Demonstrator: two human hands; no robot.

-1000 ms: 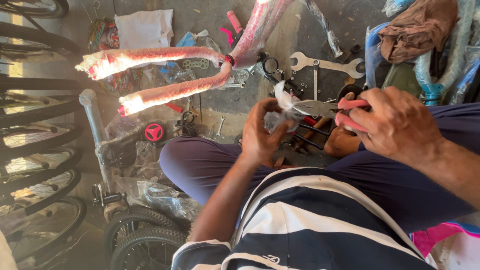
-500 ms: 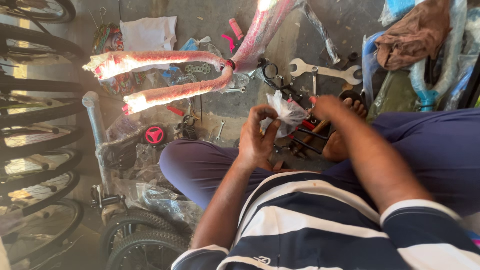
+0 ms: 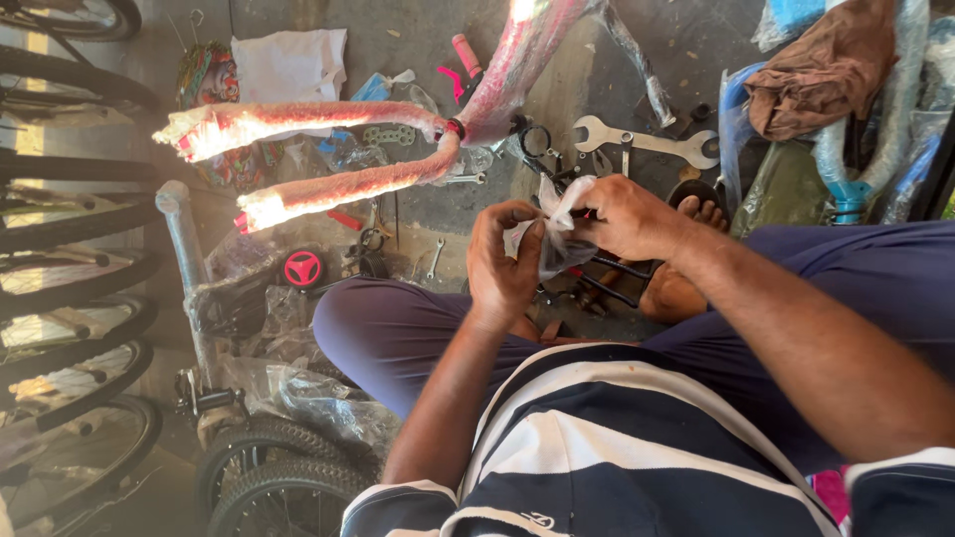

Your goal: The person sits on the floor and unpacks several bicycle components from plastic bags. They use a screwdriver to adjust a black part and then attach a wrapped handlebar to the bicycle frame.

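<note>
I sit on the floor with my legs spread. My left hand [image 3: 500,261] and my right hand [image 3: 619,215] both grip a small clear plastic bag [image 3: 557,231] held up in front of me, fingers pinching its top. What is inside the bag cannot be made out. Below the bag lies a dark metal part [image 3: 597,283] beside my bare foot [image 3: 686,268]. A red bicycle frame [image 3: 348,149] wrapped in protective foam stretches across the floor just beyond my hands.
A large silver spanner [image 3: 647,141] and smaller wrenches [image 3: 435,259] lie on the concrete floor. Bicycle wheels [image 3: 70,259] line the left side, small tyres [image 3: 269,477] at lower left. A brown cloth [image 3: 826,70] and plastic-wrapped parts sit at upper right.
My right hand has let go of a red-handled tool and come over to the plastic bag. Both hands now hold the bag, and the view has shifted slightly.
</note>
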